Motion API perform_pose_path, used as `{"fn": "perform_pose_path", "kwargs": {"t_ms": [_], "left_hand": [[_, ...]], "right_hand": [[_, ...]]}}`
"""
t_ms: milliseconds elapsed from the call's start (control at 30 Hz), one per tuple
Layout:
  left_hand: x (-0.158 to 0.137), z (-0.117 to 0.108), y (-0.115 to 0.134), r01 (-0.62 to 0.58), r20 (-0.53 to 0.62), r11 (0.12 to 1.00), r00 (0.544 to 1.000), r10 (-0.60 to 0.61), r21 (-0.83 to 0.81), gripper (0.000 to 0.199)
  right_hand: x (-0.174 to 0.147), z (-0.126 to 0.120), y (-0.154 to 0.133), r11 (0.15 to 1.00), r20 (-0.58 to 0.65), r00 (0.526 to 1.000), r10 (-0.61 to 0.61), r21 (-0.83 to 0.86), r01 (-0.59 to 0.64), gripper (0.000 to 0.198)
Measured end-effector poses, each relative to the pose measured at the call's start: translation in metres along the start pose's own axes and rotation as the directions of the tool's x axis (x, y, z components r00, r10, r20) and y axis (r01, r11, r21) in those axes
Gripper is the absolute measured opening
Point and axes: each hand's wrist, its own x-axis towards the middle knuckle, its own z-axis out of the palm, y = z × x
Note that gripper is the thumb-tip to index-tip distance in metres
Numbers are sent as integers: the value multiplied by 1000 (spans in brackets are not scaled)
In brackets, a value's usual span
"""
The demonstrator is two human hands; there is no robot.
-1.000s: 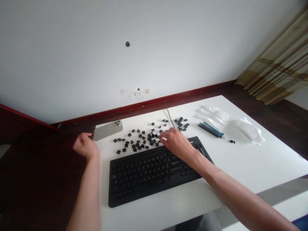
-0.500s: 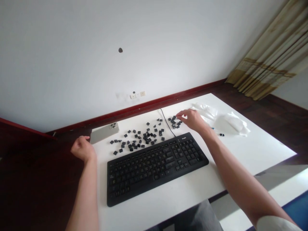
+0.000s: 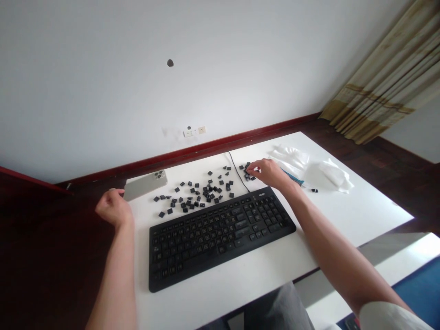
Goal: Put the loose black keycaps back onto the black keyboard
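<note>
My right hand (image 3: 266, 173) reaches past the keyboard, its fingertips pinched together in a small cluster of black keycaps (image 3: 241, 167). The fingers partly hide the keycap they touch. My left hand (image 3: 113, 207) is curled loosely at the table's left edge, beside a silver phone (image 3: 144, 185) lying camera side up, with nothing visible in its fingers. Between the arms lies a black keyboard (image 3: 220, 238) with its keys in place over most of it. A larger scatter of loose keycaps (image 3: 202, 199) spreads behind the keyboard.
A black cable (image 3: 237, 170) runs from the keyboard over the table's back edge. Crumpled white tissue or plastic (image 3: 335, 174) lies on the right of the white table (image 3: 357, 211). A blue strip-like thing (image 3: 292, 176) and a small black piece (image 3: 314, 190) are near my right forearm.
My right hand has lowered slightly into the right-hand keycap cluster, uncovering more of the blue thing. My left hand stays by the phone. The whole view has shifted a little.
</note>
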Motion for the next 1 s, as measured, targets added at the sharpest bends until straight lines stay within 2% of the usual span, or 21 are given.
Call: {"fn": "perform_pose_path", "kwargs": {"t_ms": [433,600,733,867,933,1000], "left_hand": [[-1,-1,6,-9,23,998,1000,8,55,23],[-1,0,4,-22,20,1000,1000,22,8,22],[-2,1,3,-23,20,998,1000,22,55,22],[-2,1,2,-36,19,997,999,35,63,23],[-2,1,2,-39,25,997,999,38,67,23],[-2,0,3,-33,32,997,999,31,71,23]], "right_hand": [[-1,-4,-8,999,32,999,10,44,-12,12],[-1,-2,-6,1000,32,999,-27,-5,28,17],[-2,-4,-4,998,40,997,-63,-21,64,21],[-6,-2,-18,989,-53,989,-138,51,141,19],[-9,3,-31,969,-98,972,-215,101,225,19],[-11,11,-43,936,-89,945,-316,131,326,20]]}}
